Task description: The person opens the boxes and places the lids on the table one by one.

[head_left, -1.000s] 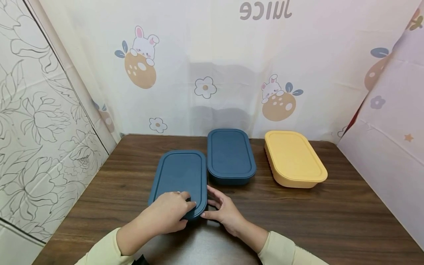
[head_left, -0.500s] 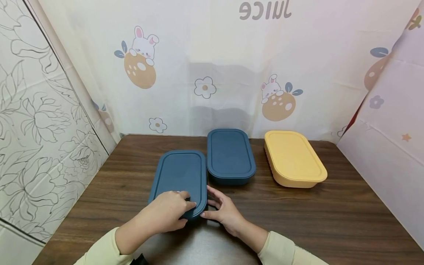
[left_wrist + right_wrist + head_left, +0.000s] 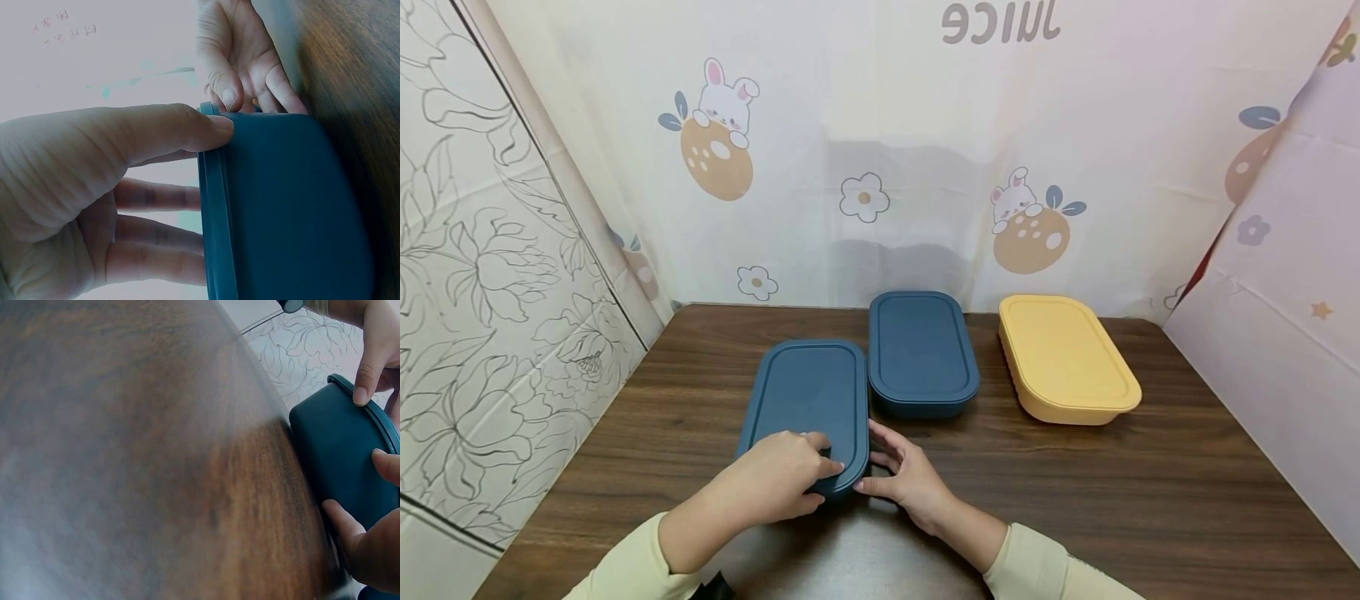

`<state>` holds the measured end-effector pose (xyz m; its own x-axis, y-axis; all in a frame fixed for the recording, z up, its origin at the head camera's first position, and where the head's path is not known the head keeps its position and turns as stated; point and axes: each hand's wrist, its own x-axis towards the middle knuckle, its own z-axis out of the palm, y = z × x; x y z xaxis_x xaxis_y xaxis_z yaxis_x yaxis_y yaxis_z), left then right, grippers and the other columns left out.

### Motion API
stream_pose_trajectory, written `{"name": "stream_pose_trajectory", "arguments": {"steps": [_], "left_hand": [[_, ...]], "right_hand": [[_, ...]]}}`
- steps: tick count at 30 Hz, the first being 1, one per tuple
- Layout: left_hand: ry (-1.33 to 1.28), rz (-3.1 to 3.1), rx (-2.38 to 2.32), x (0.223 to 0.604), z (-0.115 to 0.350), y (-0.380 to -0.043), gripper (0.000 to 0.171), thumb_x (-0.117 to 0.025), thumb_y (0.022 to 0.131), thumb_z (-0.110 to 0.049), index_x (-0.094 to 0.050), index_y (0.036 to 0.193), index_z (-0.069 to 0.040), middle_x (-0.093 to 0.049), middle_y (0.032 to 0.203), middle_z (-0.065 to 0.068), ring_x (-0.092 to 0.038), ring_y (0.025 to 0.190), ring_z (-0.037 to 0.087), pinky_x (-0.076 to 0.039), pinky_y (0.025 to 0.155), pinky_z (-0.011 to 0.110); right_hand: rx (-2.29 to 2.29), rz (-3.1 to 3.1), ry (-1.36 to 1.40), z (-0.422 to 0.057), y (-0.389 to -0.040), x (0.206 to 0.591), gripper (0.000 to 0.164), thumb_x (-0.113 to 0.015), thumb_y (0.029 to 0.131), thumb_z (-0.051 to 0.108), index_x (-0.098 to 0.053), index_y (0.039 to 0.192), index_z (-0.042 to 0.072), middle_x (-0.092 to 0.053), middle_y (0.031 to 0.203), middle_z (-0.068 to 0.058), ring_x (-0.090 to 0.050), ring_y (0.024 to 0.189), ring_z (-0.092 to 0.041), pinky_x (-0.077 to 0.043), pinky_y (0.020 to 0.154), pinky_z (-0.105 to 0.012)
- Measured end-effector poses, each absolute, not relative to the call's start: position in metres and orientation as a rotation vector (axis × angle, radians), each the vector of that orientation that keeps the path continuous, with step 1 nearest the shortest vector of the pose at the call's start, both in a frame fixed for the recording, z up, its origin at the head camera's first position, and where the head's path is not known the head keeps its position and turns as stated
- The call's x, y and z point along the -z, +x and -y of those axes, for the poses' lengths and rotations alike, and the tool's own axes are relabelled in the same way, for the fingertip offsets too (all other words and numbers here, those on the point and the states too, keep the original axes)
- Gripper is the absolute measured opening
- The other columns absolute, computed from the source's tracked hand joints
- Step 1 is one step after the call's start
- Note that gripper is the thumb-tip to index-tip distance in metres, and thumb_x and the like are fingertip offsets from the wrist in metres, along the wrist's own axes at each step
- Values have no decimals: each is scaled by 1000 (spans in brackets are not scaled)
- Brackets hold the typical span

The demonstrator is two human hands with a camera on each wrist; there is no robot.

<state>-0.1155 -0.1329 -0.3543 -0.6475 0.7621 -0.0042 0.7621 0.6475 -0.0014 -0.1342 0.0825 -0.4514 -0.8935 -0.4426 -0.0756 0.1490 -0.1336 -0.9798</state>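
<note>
A dark blue lidded lunch box (image 3: pixel 815 385) lies at the left of the table, its lid on. Gripping its near edge, my left hand (image 3: pixel 771 482) has its fingers on top of the lid. The left wrist view shows the left thumb (image 3: pixel 209 130) pressed against the lid's rim, over the box's front wall (image 3: pixel 294 200). My right hand (image 3: pixel 916 487) holds the near right corner, thumb at the front and fingers along the right side. In the right wrist view, right fingers (image 3: pixel 350 528) lie low on the box wall (image 3: pixel 340 444).
A second blue lunch box (image 3: pixel 923 346) stands close at the right, slightly farther back. Beyond it, to the right, is a yellow lunch box (image 3: pixel 1070 354). A printed curtain (image 3: pixel 917 108) hangs behind the wooden table (image 3: pixel 1075 500).
</note>
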Motion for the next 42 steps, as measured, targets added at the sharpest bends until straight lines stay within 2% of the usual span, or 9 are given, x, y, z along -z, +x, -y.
{"name": "stream_pose_trajectory", "arguments": {"steps": [42], "left_hand": [[1443,-2924,-160,352,143,-114,32,-78,79,-23,-76,110,-14,-67,107,11,-66,68,16,-56,63,28]], "right_hand": [[2088,-1741,-329,-84,-135,452,84,-76,78,-8,-34,150,5,-36,150,-19,-48,126,-33,-52,89,-33]]}}
